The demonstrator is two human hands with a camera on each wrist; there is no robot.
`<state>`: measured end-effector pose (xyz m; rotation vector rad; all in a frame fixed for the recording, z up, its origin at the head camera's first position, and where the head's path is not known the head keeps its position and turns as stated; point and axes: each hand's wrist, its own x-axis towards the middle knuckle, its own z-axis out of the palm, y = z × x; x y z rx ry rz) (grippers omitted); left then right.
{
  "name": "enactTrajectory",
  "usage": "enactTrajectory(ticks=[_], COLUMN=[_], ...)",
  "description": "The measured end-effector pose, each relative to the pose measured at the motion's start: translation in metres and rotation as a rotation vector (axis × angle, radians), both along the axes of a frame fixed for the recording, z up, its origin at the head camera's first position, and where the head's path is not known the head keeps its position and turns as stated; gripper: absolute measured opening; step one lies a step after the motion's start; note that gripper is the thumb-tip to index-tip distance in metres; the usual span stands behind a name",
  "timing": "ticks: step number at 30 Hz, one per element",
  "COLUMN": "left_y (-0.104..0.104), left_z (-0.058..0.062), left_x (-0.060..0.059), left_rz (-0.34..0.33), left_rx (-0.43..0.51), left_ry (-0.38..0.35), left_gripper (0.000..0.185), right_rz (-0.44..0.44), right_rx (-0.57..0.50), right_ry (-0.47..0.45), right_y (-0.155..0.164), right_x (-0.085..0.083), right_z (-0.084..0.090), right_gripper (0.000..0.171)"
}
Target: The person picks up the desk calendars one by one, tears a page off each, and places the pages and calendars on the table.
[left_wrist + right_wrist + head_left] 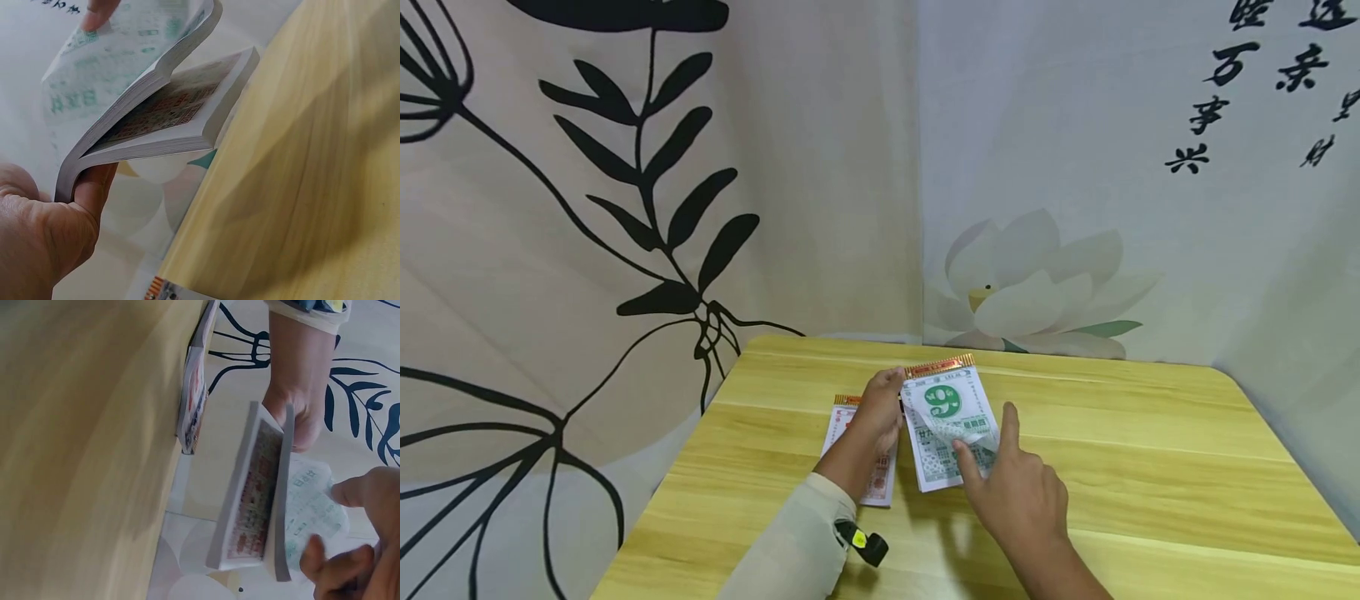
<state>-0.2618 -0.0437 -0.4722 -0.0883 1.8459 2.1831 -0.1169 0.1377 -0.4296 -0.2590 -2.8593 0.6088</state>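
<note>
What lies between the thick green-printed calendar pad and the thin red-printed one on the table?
The left hand lies between the green calendar pad and the red pad, covering part of the red one and gripping the green pad's edge. The head view shows this.

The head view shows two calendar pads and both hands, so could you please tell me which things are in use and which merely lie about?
In use:
thick tear-off calendar pad with green 9
left hand, holding it
right hand, lifting its top sheet

Lying about:
thin red-printed calendar pad
light wooden table

On the table (pixel 1150 467), the calendar pad (pixel 951 417) lies just right of a second pad (pixel 880 483).
</note>
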Motion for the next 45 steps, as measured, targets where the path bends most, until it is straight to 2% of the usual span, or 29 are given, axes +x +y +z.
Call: enactTrajectory(ticks=[5,12,16,19,25,29,32,39,45], left_y=[-0.001,-0.003,-0.003,-0.002,0.002,0.003,0.004,0.007,0.01], left_z=[0.004,0.006,0.006,0.005,0.003,0.001,0.0,0.0,0.0], left_x=[0.0,0.001,0.001,0.001,0.0,-0.001,-0.001,-0.001,-0.002], left_rz=[0.015,0.007,0.005,0.011,0.018,0.016,0.006,-0.02,-0.023], left_rx=[-0.01,-0.007,-0.006,0.0,0.037,0.062,0.068,0.084,0.083], left_ry=[-0.009,-0.002,0.004,0.003,0.0,-0.003,0.002,0.008,0.017], left_gripper=[0.058,0.059,0.06,0.059,0.057,0.057,0.058,0.061,0.055], right_rz=[0.003,0.034,0.084,0.138,0.238,0.261,0.236,0.18,0.176], right_rx=[-0.05,-0.084,-0.134,-0.267,-0.627,-0.85,-0.985,-1.141,-1.148], right_ry=[0.042,0.217,0.267,0.251,0.215,0.165,0.102,0.029,0.08], right_y=[-0.005,-0.017,-0.021,-0.023,-0.026,-0.026,-0.026,-0.028,-0.028], right_x=[0.0,0.002,0.003,0.002,-0.002,-0.004,-0.004,-0.004,-0.003], right_z=[-0.005,-0.012,-0.015,-0.016,-0.023,-0.026,-0.024,-0.02,-0.022], right_gripper=[0.096,0.072,0.067,0.064,0.05,0.039,0.033,0.029,0.028])
